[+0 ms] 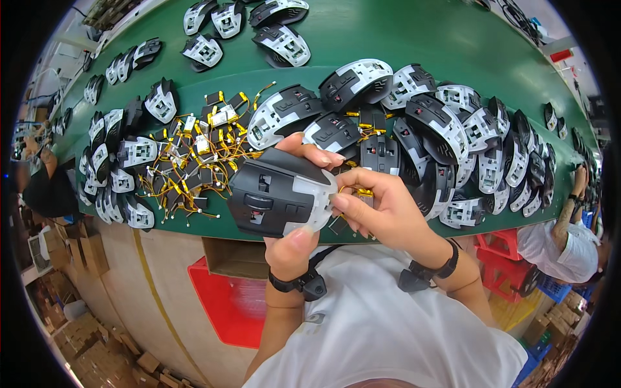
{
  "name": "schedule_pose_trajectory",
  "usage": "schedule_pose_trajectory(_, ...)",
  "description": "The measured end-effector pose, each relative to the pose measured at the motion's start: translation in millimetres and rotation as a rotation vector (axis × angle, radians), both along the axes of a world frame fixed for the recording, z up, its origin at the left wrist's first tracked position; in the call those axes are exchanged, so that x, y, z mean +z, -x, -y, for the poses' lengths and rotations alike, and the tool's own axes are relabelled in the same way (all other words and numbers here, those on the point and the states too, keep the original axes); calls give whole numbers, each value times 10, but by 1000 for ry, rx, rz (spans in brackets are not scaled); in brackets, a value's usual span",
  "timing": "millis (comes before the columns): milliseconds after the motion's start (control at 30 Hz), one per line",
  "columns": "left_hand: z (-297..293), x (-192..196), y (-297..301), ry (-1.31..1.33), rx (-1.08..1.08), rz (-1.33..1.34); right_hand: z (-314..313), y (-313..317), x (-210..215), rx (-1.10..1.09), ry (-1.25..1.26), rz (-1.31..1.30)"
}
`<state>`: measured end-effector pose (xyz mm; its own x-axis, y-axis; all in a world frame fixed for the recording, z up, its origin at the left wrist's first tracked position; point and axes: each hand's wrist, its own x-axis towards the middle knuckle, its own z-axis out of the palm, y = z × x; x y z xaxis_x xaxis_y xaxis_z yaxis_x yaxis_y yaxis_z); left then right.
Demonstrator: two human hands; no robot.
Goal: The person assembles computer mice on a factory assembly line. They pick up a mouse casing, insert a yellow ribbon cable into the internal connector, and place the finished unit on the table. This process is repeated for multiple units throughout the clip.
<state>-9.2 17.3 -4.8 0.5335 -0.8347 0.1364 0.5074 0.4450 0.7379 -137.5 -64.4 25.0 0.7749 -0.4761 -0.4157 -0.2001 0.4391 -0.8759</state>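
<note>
My left hand [294, 242] grips a black computer mouse shell [275, 194] with a whitish end, thumb on its near side and fingers on its far side. The shell is raised above the bench edge. My right hand [381, 210] is closed at the whitish end, thumb and forefinger pinched against its rim. In the gap between that thumb and forefinger shows a small yellow-taped battery [365, 195] with a thin wire. What the fingertips pinch is hidden. Left of the shell lies a heap of wired batteries [194, 161].
More black-and-white mouse shells [436, 126] crowd the right of the green bench [420, 39]; others stand at left and far back. Below the front edge are a cardboard box [236, 258] and a red bin [220, 317]. Other people [559, 246] sit at both sides.
</note>
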Motion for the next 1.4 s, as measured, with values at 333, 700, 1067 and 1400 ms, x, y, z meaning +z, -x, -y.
schedule_pose_trajectory(333, -14, -57, -38, 51, -50, 19, -33, -9, -65, 65, 82, 26)
schedule_pose_trajectory(700, 65, -44, -53, -2, -38, -78, 63, 21, -43, 45, 60, 17)
schedule_pose_trajectory(1067, 159, -22, -23, -28, -35, -233, 20, -54, 53, -518, 217, 392)
schedule_pose_trajectory(1400, 151, 44, -42, -56, 27, -210, -31, -54, -23, -201, 580, 268)
